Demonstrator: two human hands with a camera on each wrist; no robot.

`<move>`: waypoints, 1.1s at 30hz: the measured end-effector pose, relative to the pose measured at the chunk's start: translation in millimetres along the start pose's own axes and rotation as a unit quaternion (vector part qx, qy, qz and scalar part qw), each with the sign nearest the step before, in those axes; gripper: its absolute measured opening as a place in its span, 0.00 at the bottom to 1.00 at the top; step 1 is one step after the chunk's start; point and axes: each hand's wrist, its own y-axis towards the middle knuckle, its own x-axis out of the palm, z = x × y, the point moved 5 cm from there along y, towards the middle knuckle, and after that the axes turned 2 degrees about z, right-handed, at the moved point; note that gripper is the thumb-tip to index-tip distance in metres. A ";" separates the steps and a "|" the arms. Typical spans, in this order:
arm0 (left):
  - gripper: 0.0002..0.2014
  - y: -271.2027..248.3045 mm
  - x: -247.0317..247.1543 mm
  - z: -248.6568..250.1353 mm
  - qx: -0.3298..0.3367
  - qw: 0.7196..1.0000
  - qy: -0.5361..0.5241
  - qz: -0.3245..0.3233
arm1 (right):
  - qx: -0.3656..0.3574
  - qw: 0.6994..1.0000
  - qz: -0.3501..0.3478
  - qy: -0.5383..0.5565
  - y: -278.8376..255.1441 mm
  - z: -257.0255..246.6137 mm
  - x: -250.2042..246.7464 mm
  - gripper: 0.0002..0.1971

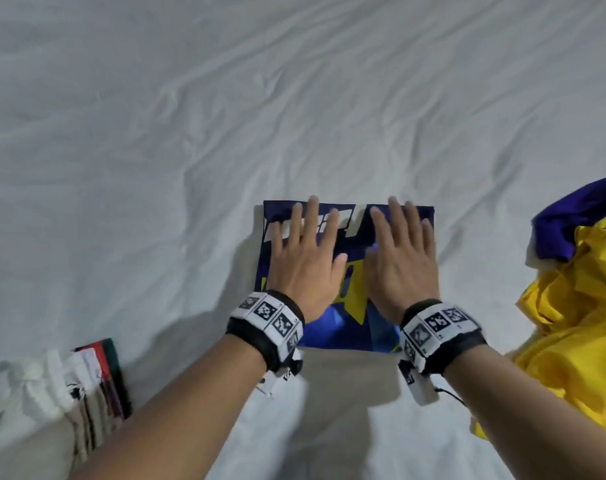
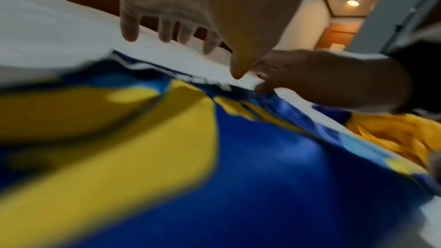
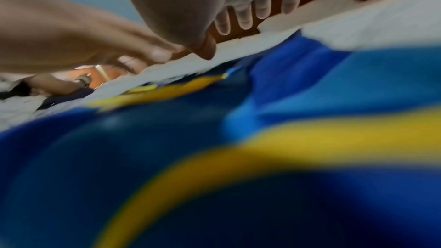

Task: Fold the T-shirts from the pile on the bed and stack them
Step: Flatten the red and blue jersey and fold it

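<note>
While the folded blue T-shirt [image 1: 350, 327] is pressed flat under the left hand [image 1: 305, 261] and right hand [image 1: 402, 261], fingers spread wide, holding nothing, its slippery folds could be dragged open if slid carelessly.

Bare forearms, black wristbands [image 1: 265, 323] with white square-coded markers, dangling cable [image 1: 448, 394]

Left hand [image 1: 303, 261], right hand [image 1: 400, 263] flat, fingers spread, side by side.
</note>
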 end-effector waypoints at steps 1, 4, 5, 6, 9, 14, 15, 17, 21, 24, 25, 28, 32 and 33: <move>0.34 -6.5 18.4 11.4 0.034 0.999 0.033 -0.023 | -0.025 0.999 -0.045 -0.012 -7.4 -10.0 17.9 0.34; 0.33 -5.1 55.3 0.2 0.028 0.997 0.052 -0.040 | -0.046 0.994 -0.083 -0.049 -12.9 -4.2 50.3 0.35; 0.33 -2.8 59.0 -9.2 0.011 0.998 0.044 -0.033 | -0.040 0.995 -0.075 -0.055 -11.8 4.8 53.7 0.34; 0.33 -1.3 60.5 -18.0 -0.009 0.999 0.040 -0.025 | -0.026 0.996 -0.066 -0.058 -10.7 15.6 55.6 0.33; 0.32 -2.6 59.5 -44.9 -0.103 0.994 0.028 -0.011 | 0.071 0.995 -0.056 -0.050 -7.4 48.4 51.9 0.34; 0.34 -15.4 41.7 -55.1 -0.288 0.956 -0.048 0.038 | 0.182 0.983 -0.022 -0.031 -17.3 49.4 32.8 0.35; 0.33 -21.4 35.6 -42.7 -0.274 0.958 -0.056 0.064 | 0.178 0.984 0.000 -0.022 -24.6 36.8 27.9 0.35; 0.32 -40.3 36.9 -9.4 -0.185 0.977 -0.063 0.082 | 0.101 0.995 0.009 -0.018 -45.8 1.8 30.2 0.34; 0.32 -88.5 72.8 9.1 -0.123 0.991 -0.048 0.016 | 0.027 0.998 -0.035 -0.033 -88.7 -14.9 64.7 0.32; 0.32 -103.5 80.2 -7.1 -0.132 0.991 -0.025 -0.008 | 0.038 0.998 -0.038 -0.044 -98.3 3.2 73.8 0.31; 0.31 -105.0 78.9 -11.8 -0.134 0.991 -0.013 -0.015 | 0.038 0.998 -0.035 -0.044 -98.2 6.3 72.0 0.31; 0.30 -105.8 76.2 -23.8 -0.141 0.990 0.007 -0.022 | 0.034 0.998 -0.034 -0.049 -98.7 14.0 67.6 0.31; 0.30 -106.0 76.5 -36.9 -0.144 0.989 0.015 -0.014 | 0.082 0.994 -0.048 -0.054 -102.9 35.2 65.9 0.31; 0.30 -106.2 76.4 -40.5 -0.148 0.989 0.016 -0.011 | 0.087 0.993 -0.055 -0.050 -103.6 39.8 66.1 0.31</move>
